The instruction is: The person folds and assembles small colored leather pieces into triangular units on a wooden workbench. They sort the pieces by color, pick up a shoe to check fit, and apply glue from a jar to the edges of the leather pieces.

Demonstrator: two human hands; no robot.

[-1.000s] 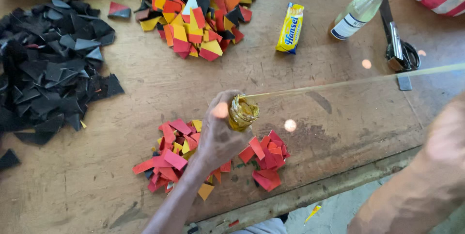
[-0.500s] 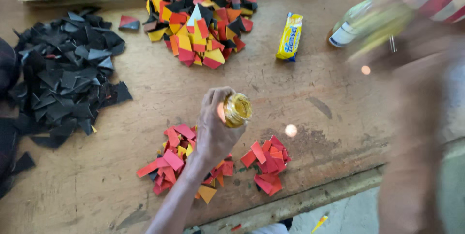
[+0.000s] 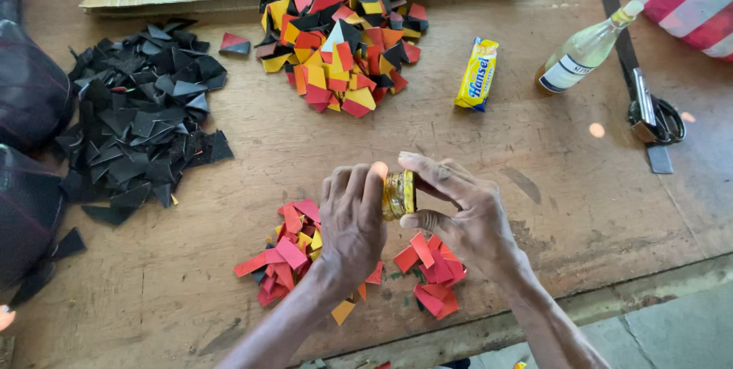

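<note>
Both hands now meet on the small gold jar: left hand grips its body, while right hand, earlier away, pinches its end.

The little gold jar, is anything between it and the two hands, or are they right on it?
Nothing visible stands between them. The left hand wraps one end of the gold jar and the right hand pinches the other end, both touching it directly, above the red scraps on the wooden table.
</note>
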